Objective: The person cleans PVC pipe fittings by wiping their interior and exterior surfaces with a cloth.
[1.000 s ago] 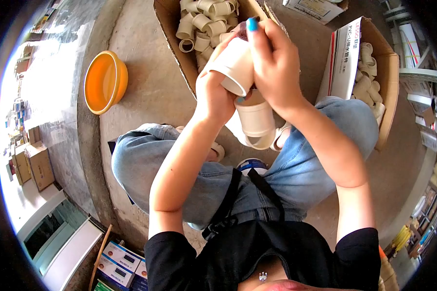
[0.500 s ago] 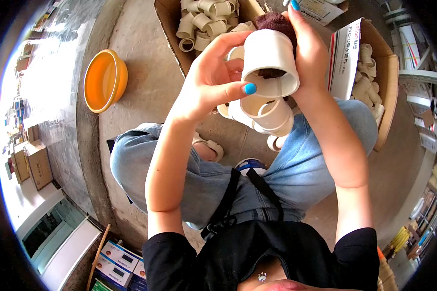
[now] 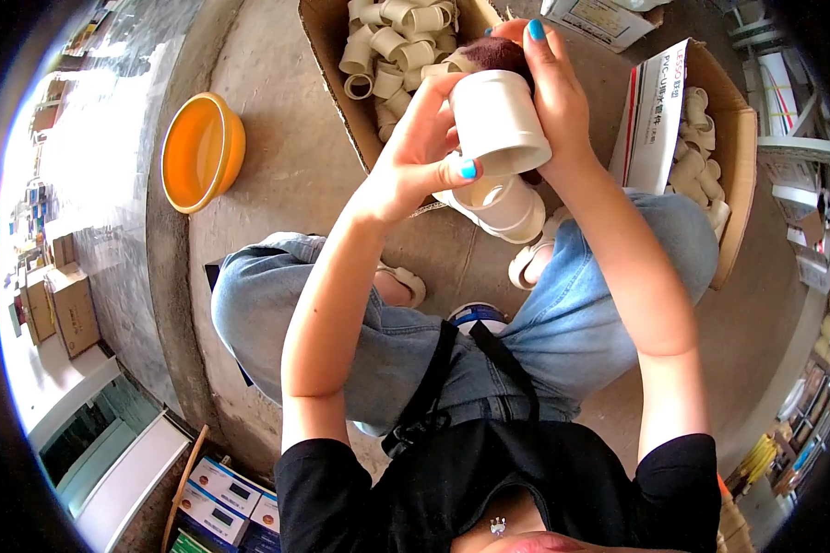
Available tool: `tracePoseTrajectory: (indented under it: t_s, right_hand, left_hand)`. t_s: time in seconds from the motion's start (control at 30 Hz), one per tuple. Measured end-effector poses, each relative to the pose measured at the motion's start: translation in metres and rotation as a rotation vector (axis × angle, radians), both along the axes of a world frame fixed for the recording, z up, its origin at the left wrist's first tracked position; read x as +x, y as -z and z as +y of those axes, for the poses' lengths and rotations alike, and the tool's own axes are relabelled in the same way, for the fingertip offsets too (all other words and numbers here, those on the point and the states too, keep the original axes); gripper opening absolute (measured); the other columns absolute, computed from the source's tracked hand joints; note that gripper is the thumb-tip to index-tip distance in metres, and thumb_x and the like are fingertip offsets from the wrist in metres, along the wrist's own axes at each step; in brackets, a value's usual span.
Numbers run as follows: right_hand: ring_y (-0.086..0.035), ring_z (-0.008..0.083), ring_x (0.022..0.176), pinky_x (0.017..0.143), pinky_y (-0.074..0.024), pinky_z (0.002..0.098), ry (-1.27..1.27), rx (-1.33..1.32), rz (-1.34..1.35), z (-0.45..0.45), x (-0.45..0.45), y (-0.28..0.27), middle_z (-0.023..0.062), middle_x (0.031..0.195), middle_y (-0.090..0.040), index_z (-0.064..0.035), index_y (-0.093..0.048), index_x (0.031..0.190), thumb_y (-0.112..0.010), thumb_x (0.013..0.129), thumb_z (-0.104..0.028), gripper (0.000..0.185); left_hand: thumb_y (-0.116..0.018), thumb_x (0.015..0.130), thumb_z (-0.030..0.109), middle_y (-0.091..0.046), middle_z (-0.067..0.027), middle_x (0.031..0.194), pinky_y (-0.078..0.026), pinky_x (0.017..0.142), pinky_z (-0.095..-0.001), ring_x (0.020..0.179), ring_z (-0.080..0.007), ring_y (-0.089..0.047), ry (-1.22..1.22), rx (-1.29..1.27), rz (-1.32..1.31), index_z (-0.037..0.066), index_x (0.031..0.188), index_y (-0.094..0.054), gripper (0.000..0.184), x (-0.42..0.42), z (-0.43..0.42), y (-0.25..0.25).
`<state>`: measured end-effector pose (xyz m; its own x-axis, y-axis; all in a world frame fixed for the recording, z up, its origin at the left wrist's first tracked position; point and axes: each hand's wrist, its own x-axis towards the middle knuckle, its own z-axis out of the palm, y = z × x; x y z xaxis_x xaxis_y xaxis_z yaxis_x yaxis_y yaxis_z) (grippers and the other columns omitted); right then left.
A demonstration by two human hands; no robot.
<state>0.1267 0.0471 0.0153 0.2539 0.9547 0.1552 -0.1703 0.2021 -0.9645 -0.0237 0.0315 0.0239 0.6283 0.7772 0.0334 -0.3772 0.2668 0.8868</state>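
Note:
A white PVC pipe fitting (image 3: 500, 120) is held up between my two hands, its wide mouth tilted down toward me. My left hand (image 3: 424, 152) grips its left side, thumb near the lower rim. On the far right side, my right hand (image 3: 558, 106) is closed on a dark brown cloth (image 3: 498, 57) pressed against the fitting. Directly below is another white pipe section (image 3: 503, 207) with an open end; whether it joins the held piece I cannot tell. Some of the cloth is hidden behind the fitting and my fingers.
Beyond my hands stands a cardboard box (image 3: 341, 88) of white fittings. A second carton (image 3: 742, 175) of fittings is at the right. An orange basin (image 3: 235, 152) sits on the floor at the left. My knees flank the work area.
The fitting has turned in my hands, so less of its inside shows and its outer wall faces me more. My right hand and the cloth have shifted slightly left.

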Motion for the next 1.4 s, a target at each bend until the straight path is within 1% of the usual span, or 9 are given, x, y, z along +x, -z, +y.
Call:
tracePoseTrajectory:
  t_s: [0.17,0.3,0.6,0.73,0.9,1.13,1.27,1.3,1.4]
  right_hand:
    - [-0.055,0.0195,0.088,0.077,-0.0430,0.0286,-0.014,0.148,-0.346,0.003,0.000,-0.003,0.0091,0.095,-0.057,-0.0070,-0.056,0.101,-0.051,0.084,-0.008,0.018]
    - [-0.053,0.0262,0.101,0.091,-0.0386,0.0350,-0.431,0.515,-0.774,0.003,0.020,-0.032,0.0092,0.106,-0.057,-0.0086,-0.056,0.107,-0.048,0.066,0.005,0.044]
    - [-0.050,0.0270,0.108,0.098,-0.0349,0.0410,-0.466,0.702,-1.111,-0.004,0.025,-0.036,0.0093,0.113,-0.053,-0.0128,-0.049,0.116,-0.068,0.059,-0.008,0.060]
    - [-0.052,0.0275,0.103,0.096,-0.0386,0.0406,-0.435,0.673,-1.037,-0.007,0.022,-0.038,0.0102,0.111,-0.053,-0.0122,-0.051,0.113,-0.072,0.058,-0.009,0.059]
    - [-0.053,0.0284,0.099,0.085,-0.0445,0.0366,-0.463,0.581,-1.008,-0.010,0.026,-0.039,0.0121,0.105,-0.054,-0.0098,-0.051,0.111,-0.073,0.056,-0.009,0.059]
    - [-0.058,0.0195,0.077,0.070,-0.0460,0.0293,-0.445,0.356,-0.803,-0.003,0.039,-0.041,0.0090,0.087,-0.058,-0.0065,-0.049,0.113,-0.070,0.058,-0.014,0.059]
    - [-0.051,0.0097,0.091,0.080,-0.0399,0.0242,-0.418,0.027,-0.482,-0.004,0.034,-0.036,0.0033,0.098,-0.054,-0.0064,-0.047,0.115,-0.060,0.070,-0.026,0.050]
    - [-0.053,0.0086,0.080,0.068,-0.0430,0.0231,-0.369,0.101,-0.408,-0.003,0.030,-0.031,0.0014,0.087,-0.056,-0.0059,-0.050,0.104,-0.059,0.076,-0.028,0.037]
    - [-0.051,0.0072,0.082,0.069,-0.0414,0.0225,-0.411,-0.066,-0.221,-0.002,0.020,-0.021,0.0006,0.088,-0.055,-0.0040,-0.051,0.101,-0.056,0.078,-0.034,0.038]
  left_hand:
    - [-0.066,0.068,0.046,-0.049,-0.0119,0.113,-0.037,0.092,-0.0318,0.106,-0.0203,-0.049,-0.007,-0.073,-0.012,0.004,0.123,-0.033,0.076,-0.006,0.002,0.014]
    - [-0.056,0.076,0.038,-0.049,-0.0104,0.112,-0.040,0.088,-0.0324,0.102,-0.0189,-0.050,-0.086,-0.241,-0.183,0.002,0.118,-0.038,0.058,-0.008,-0.003,0.006]
    - [-0.052,0.086,0.037,-0.055,-0.0103,0.107,-0.041,0.088,-0.0299,0.100,-0.0175,-0.053,-0.124,-0.255,-0.095,-0.002,0.120,-0.043,0.052,-0.013,0.001,0.014]
    - [-0.048,0.089,0.040,-0.055,-0.0135,0.106,-0.046,0.084,-0.0322,0.095,-0.0190,-0.056,-0.309,-0.333,-0.189,-0.007,0.114,-0.045,0.054,-0.009,0.013,0.018]
    - [-0.054,0.077,-0.009,-0.058,-0.0102,0.089,-0.049,0.079,-0.0350,0.082,-0.0187,-0.058,-0.568,-0.303,-0.255,0.001,0.087,-0.052,0.015,-0.018,0.024,0.018]
    - [-0.050,0.083,0.003,-0.059,-0.0091,0.089,-0.051,0.077,-0.0347,0.083,-0.0215,-0.060,-0.749,-0.236,-0.300,0.000,0.090,-0.053,0.009,-0.048,0.039,0.005]
    - [-0.050,0.084,0.006,-0.058,-0.0056,0.086,-0.048,0.069,-0.0245,0.076,-0.0118,-0.056,-0.946,0.076,0.056,0.000,0.096,-0.055,0.014,-0.036,0.018,-0.020]
    - [-0.050,0.084,0.006,-0.055,-0.0037,0.089,-0.044,0.065,-0.0196,0.073,-0.0072,-0.053,-0.828,0.344,0.358,0.000,0.094,-0.056,0.013,-0.032,0.011,-0.023]
    - [-0.054,0.080,0.008,-0.053,-0.0085,0.106,-0.039,0.082,-0.0285,0.089,-0.0182,-0.050,-0.609,0.793,0.568,-0.001,0.096,-0.059,0.019,-0.016,0.011,-0.004]
